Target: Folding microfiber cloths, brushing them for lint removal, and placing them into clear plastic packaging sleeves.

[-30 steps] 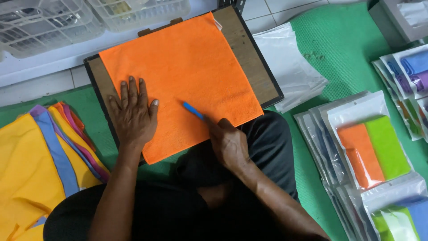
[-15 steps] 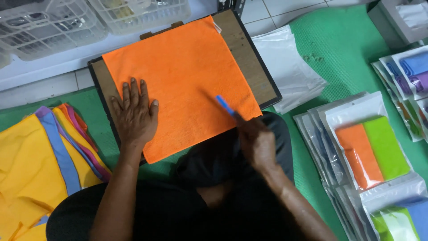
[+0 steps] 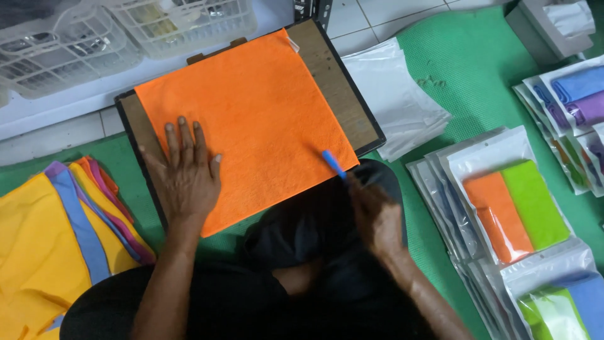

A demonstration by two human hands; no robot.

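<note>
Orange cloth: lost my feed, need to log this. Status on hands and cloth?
Left hand flat on orange cloth, pinning it to wooden board. Right hand grips blue pen at cloth's near edge. Nothing lying on cloth.

I see a green mat (image 3: 478,75) (over white tiles) carrying a wooden board (image 3: 343,94). Clear bags (image 3: 396,94) and packaged cloths (image 3: 516,208) lie beside it.

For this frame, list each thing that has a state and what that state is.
orange cloth: spread flat on the board.
wooden board: lying flat, mostly covered.
left hand: palm down on the cloth.
right hand: closed around a blue tool.
clear pouches: filled with folded cloths.
</note>
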